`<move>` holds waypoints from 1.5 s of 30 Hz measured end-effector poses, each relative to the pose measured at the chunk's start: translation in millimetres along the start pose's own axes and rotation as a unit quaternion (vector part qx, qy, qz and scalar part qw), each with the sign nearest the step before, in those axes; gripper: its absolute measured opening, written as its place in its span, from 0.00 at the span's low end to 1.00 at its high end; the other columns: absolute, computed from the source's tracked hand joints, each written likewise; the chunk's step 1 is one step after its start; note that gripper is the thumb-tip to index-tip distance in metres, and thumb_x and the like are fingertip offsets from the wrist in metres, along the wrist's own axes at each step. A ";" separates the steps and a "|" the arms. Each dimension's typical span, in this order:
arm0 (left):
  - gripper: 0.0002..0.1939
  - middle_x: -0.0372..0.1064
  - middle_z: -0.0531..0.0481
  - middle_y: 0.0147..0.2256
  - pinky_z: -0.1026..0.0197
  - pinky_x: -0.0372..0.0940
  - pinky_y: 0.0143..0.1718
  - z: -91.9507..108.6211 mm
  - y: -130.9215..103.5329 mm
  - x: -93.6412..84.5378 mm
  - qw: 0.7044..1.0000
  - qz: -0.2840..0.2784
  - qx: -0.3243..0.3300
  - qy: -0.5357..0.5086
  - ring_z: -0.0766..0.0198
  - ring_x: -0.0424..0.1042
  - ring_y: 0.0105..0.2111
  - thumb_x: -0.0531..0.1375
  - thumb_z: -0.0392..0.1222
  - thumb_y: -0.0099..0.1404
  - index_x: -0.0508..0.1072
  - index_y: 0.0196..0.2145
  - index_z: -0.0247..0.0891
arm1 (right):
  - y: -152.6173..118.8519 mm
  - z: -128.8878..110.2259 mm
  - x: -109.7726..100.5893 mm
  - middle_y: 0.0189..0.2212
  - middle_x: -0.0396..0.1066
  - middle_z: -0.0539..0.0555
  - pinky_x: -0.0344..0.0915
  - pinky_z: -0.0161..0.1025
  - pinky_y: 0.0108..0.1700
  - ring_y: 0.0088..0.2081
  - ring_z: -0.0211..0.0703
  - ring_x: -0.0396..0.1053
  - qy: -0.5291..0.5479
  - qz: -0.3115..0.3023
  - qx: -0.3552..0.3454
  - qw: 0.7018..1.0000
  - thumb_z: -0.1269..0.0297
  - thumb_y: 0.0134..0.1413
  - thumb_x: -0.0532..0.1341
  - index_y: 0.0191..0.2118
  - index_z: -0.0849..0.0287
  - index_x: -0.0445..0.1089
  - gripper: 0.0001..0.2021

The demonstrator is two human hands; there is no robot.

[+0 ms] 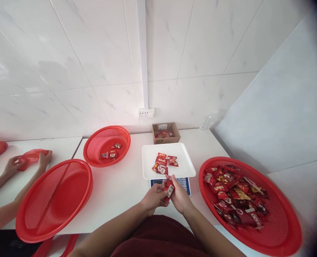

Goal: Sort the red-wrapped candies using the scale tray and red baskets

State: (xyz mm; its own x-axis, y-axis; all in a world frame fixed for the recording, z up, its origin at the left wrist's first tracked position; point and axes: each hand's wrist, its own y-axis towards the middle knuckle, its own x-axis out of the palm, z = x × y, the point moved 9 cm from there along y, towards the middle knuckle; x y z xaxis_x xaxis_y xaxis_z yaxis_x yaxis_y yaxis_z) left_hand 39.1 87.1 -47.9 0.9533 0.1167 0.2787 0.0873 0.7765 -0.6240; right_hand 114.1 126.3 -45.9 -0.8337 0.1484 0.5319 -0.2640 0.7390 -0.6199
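Note:
Both my hands meet at the near edge of a digital scale, closed around a small red candy packet. My left hand grips it from the left, and my right hand from the right. On the scale lies a white tray with several red candy packets grouped near its middle. My fingers and the tray cover part of the scale's display and keys.
Right stands a large red basket heaped with packets. Left are a red basket holding a few packets and another red basket. A cardboard box stands behind the tray. Far left, a co-worker's hands hold a red plastic bag.

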 end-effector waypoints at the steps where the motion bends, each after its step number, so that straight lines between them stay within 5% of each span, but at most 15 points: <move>1: 0.29 0.64 0.58 0.22 0.63 0.60 0.28 3.0 1.8 -3.5 1.000 0.017 0.006 -0.007 0.70 0.65 0.21 0.66 0.57 0.44 0.60 0.36 0.37 | -0.6 -3.1 0.4 0.27 0.71 0.49 0.67 0.34 0.31 0.30 0.38 0.69 -0.036 -0.015 -0.015 0.999 0.51 0.46 0.64 0.39 0.57 0.69 0.17; 6: 0.26 0.65 0.57 0.24 0.62 0.61 0.29 15.7 2.9 -13.3 0.999 0.032 0.029 0.031 0.70 0.65 0.23 0.65 0.53 0.49 0.60 0.39 0.37 | 3.2 -3.4 -14.3 0.29 0.71 0.47 0.67 0.34 0.33 0.28 0.35 0.68 -0.199 -0.064 0.027 0.978 0.60 0.43 0.67 0.43 0.55 0.68 0.19; 11: 0.23 0.67 0.51 0.33 0.61 0.62 0.35 13.3 -4.5 -35.1 0.996 0.062 0.023 0.064 0.67 0.68 0.31 0.63 0.49 0.52 0.62 0.42 0.37 | 27.9 -38.4 -37.8 0.38 0.72 0.51 0.71 0.37 0.40 0.36 0.39 0.72 -0.219 0.012 -0.050 0.974 0.62 0.45 0.65 0.53 0.52 0.63 0.27; 16: 0.19 0.67 0.49 0.35 0.60 0.63 0.36 15.5 -13.0 -89.3 0.982 0.143 0.060 0.107 0.65 0.69 0.34 0.60 0.48 0.54 0.65 0.42 0.37 | 40.8 -65.7 -48.4 0.59 0.58 0.55 0.68 0.39 0.50 0.52 0.45 0.67 -0.240 0.053 -0.100 0.964 0.59 0.45 0.64 0.61 0.49 0.54 0.35; 19: 0.18 0.67 0.49 0.34 0.60 0.65 0.36 35.8 -20.5 -137.4 0.954 0.220 0.126 0.161 0.64 0.69 0.34 0.59 0.49 0.54 0.66 0.41 0.38 | 39.1 -66.9 -57.6 0.61 0.55 0.55 0.68 0.40 0.51 0.54 0.47 0.65 -0.240 0.064 -0.105 0.963 0.59 0.45 0.64 0.60 0.50 0.56 0.35; 22: 0.18 0.70 0.46 0.37 0.56 0.66 0.41 76.9 -42.3 -192.5 0.887 0.325 0.206 0.254 0.60 0.70 0.38 0.55 0.48 0.57 0.67 0.43 0.37 | 33.2 -64.9 -70.9 0.60 0.58 0.57 0.69 0.42 0.49 0.50 0.48 0.68 -0.246 0.076 -0.104 0.961 0.58 0.44 0.64 0.59 0.50 0.57 0.33; 25: 0.20 0.67 0.40 0.48 0.49 0.62 0.50 120.0 -73.0 -237.5 0.775 0.400 0.222 0.436 0.53 0.66 0.50 0.50 0.38 0.59 0.67 0.49 0.37 | 26.3 -69.5 -84.2 0.62 0.54 0.58 0.71 0.41 0.46 0.48 0.48 0.70 -0.278 0.096 -0.106 0.950 0.58 0.45 0.63 0.59 0.52 0.57 0.33; 29: 0.32 0.54 0.37 0.60 0.45 0.48 0.60 140.3 -102.6 -290.6 0.615 0.432 0.106 0.651 0.50 0.46 0.63 0.48 0.26 0.56 0.59 0.59 0.35 | 26.2 -81.4 -83.8 0.51 0.68 0.59 0.70 0.40 0.44 0.42 0.45 0.72 -0.360 0.098 -0.107 0.922 0.61 0.48 0.61 0.61 0.54 0.56 0.32; 33: 0.37 0.41 0.36 0.65 0.39 0.43 0.60 125.4 -115.1 -338.0 0.549 0.451 -0.033 0.703 0.46 0.35 0.65 0.49 0.25 0.56 0.51 0.63 0.38 | 40.0 -84.1 -63.8 0.38 0.74 0.52 0.69 0.41 0.40 0.33 0.43 0.73 -0.421 0.079 -0.101 0.898 0.62 0.46 0.62 0.62 0.51 0.54 0.35; 36: 0.39 0.37 0.37 0.66 0.38 0.41 0.60 112.6 -106.0 -345.6 0.539 0.418 -0.060 0.729 0.46 0.32 0.65 0.51 0.27 0.55 0.47 0.64 0.40 | 47.5 -74.7 -49.1 0.42 0.73 0.51 0.69 0.39 0.34 0.28 0.40 0.72 -0.411 0.061 -0.087 0.905 0.62 0.44 0.63 0.62 0.49 0.53 0.37; 39: 0.41 0.35 0.41 0.66 0.39 0.37 0.61 108.8 -92.2 -334.7 0.533 0.379 -0.029 0.756 0.47 0.31 0.65 0.52 0.27 0.54 0.46 0.65 0.43 | 45.4 -61.5 -39.3 0.44 0.73 0.52 0.68 0.37 0.33 0.28 0.39 0.71 -0.406 0.028 -0.077 0.910 0.62 0.44 0.63 0.62 0.50 0.53 0.37; 45: 0.42 0.43 0.46 0.65 0.42 0.34 0.63 108.3 -59.1 -302.1 0.538 0.268 0.029 0.799 0.49 0.34 0.66 0.55 0.27 0.50 0.52 0.63 0.44 | 33.3 -56.9 -56.4 0.58 0.60 0.58 0.68 0.39 0.38 0.35 0.41 0.72 -0.407 0.041 -0.088 0.908 0.60 0.44 0.63 0.57 0.52 0.60 0.31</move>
State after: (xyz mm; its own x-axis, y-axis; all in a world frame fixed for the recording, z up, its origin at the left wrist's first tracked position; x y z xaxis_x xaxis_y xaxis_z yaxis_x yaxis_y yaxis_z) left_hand -285.4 73.0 -16.2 -0.1273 -0.3119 -0.9416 -0.2881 0.9200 -0.2658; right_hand 179.9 180.0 -63.8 -0.9482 -0.2745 -0.1597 -0.1625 0.8514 -0.4987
